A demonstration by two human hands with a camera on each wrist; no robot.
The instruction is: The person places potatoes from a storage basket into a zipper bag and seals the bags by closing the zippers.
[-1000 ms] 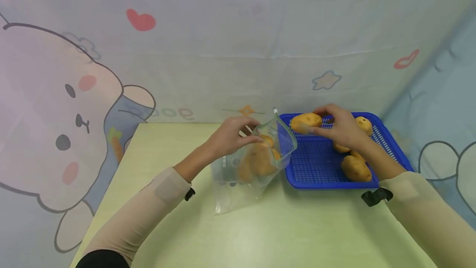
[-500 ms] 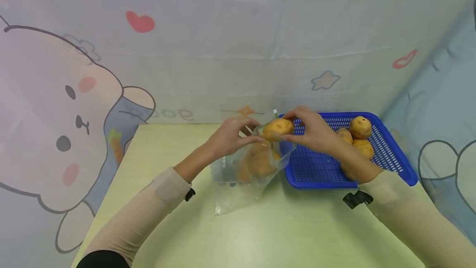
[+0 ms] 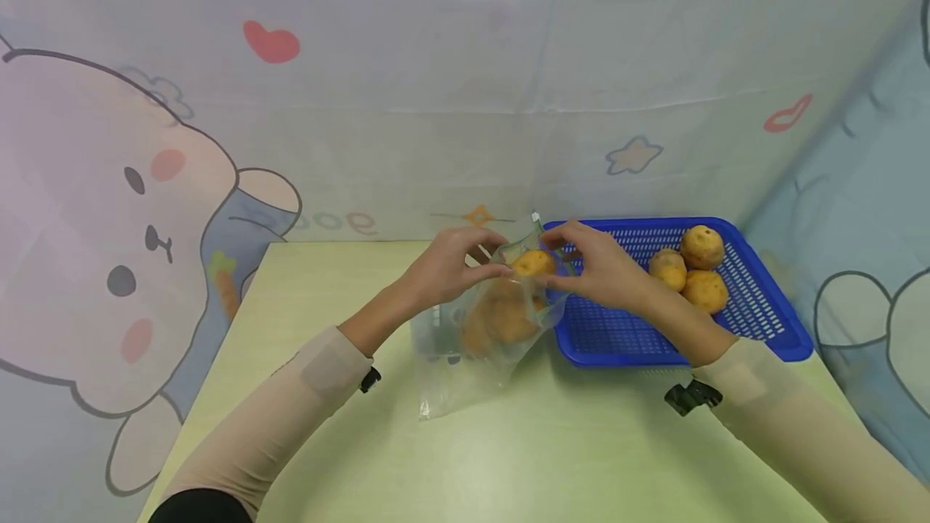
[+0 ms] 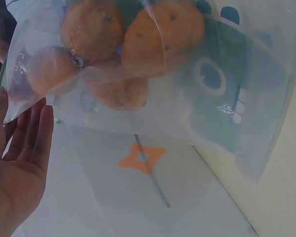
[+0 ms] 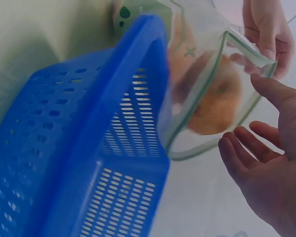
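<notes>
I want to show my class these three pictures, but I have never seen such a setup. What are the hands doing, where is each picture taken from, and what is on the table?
A person wears three cameras: one on the head, one on each wrist. The head view looks down at a pale green table. The left hand pinches the rim of a clear zip bag holding potatoes. The right hand is open at the bag's mouth, beside a potato there. A blue basket with three more potatoes stands to the right. The left wrist view shows the bag close up, the right wrist view the basket's wall and the bag's open mouth.
</notes>
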